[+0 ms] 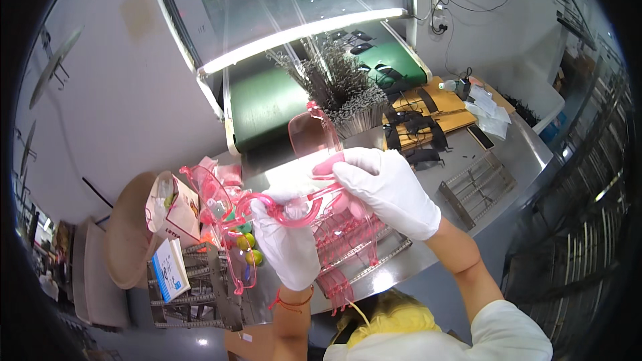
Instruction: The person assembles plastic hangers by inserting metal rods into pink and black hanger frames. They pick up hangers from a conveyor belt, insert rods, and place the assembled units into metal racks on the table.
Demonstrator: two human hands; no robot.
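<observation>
1. Left hand (289,241), white cloth glove, closed on the curved temple end of a clear pink plastic glasses frame (314,160); red string at the wrist.
2. Right hand (388,190), also gloved, fingers pinched on the frame's arm near the hinge, just right of the left hand.
3. Frame held up between both hands; its flat glossy lens rises above them.
4. Under the frame: wire metal rack (361,247) w/ more pink pieces.
5. Left of the frame: more pink frames (217,194), small box (168,271).
6. Beyond the frame: bundle of thin metal rods (348,87), green conveyor belt (257,103).
</observation>
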